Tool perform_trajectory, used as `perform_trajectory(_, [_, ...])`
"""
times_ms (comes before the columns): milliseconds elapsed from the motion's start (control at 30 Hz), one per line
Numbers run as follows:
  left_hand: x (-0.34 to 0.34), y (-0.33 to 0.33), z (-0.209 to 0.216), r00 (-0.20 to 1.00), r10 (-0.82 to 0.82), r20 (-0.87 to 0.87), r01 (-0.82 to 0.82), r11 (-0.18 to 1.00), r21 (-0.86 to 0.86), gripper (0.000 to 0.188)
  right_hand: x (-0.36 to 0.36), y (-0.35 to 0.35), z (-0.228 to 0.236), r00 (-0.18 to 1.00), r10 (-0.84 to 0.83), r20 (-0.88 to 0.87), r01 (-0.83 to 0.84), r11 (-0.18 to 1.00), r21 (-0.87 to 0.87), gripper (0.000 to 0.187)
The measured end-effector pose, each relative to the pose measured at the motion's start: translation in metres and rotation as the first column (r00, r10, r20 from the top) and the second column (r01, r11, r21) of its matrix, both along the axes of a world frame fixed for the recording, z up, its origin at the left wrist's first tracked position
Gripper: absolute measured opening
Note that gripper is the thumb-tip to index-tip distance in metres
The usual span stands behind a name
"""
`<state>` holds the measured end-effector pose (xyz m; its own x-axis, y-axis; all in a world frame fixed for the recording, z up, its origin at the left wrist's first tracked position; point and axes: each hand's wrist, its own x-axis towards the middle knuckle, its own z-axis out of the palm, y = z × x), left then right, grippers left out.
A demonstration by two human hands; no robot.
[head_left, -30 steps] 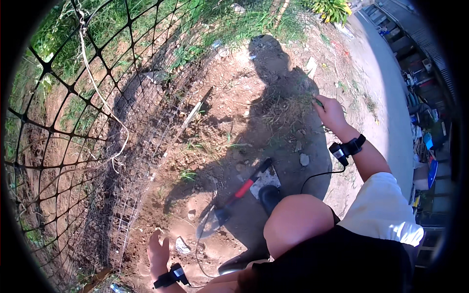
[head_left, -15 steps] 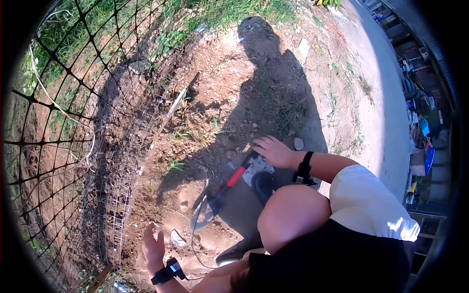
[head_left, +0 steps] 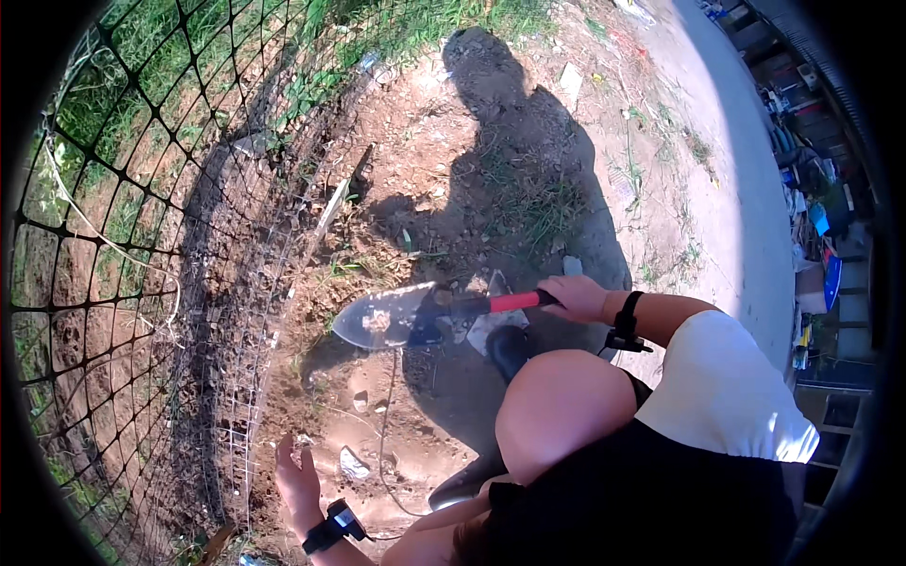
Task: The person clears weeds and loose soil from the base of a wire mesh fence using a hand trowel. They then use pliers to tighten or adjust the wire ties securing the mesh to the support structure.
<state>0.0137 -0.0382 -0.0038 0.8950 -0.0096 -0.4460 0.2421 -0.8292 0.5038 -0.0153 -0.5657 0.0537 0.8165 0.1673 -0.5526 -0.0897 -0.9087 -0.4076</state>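
A hand trowel [head_left: 392, 317] with a broad grey blade and a red-and-black handle is in my right hand [head_left: 574, 298], whose fingers close round the handle's end. Its blade points left above the soil, with some dirt on it. At the lower left, my left hand [head_left: 297, 481] has its fingers apart and appears to hold nothing. Beside that hand lies a whitish stone [head_left: 354, 464] on the brown dirt. Near the trowel handle sits a pale flat piece [head_left: 491, 330], partly hidden by the dark toe of my shoe [head_left: 510, 351].
Black mesh netting [head_left: 104, 179] runs along the left, with wire mesh [head_left: 241, 439] at its foot. A wooden stick [head_left: 332, 208] stands in the soil. Grass grows at the top. A grey paved strip [head_left: 736, 189] and cluttered shelves [head_left: 816, 208] lie to the right.
My right hand has lifted the trowel off the ground by its handle and moved slightly right. The blade has swung up and now points left. My left hand stays nearly in place.
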Motion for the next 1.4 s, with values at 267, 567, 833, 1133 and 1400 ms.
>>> perform_trajectory(267, [0.012, -0.009, -0.024, 0.992, -0.129, -0.011, 0.129, 0.99, -0.05, 0.041, -0.136, -0.132, -0.063, 0.284, -0.725, 0.627, 0.925, 0.38, 0.021, 0.029])
perform_trajectory(567, [0.01, -0.018, -0.028, 0.98, -0.198, -0.028, 0.196, 0.978, -0.069, 0.043, -0.186, -0.109, -0.072, 0.527, -0.742, 0.415, 0.84, 0.529, -0.121, 0.03])
perform_trajectory(833, [0.02, -0.019, -0.032, 0.971, -0.239, 0.007, 0.238, 0.969, -0.061, 0.042, -0.233, -0.101, -0.051, 0.649, -0.698, 0.302, 0.76, 0.581, -0.291, 0.032])
perform_trajectory(1133, [0.064, -0.052, 0.021, 0.954, -0.295, 0.048, 0.291, 0.954, 0.077, 0.029, -0.202, -0.048, -0.079, 0.555, -0.793, 0.252, 0.828, 0.495, -0.263, 0.03])
perform_trajectory(1400, [0.024, -0.117, 0.02, 0.868, -0.473, 0.15, 0.49, 0.866, -0.1, 0.055, -0.15, -0.031, -0.057, 0.438, -0.765, 0.472, 0.87, 0.494, -0.006, 0.028])
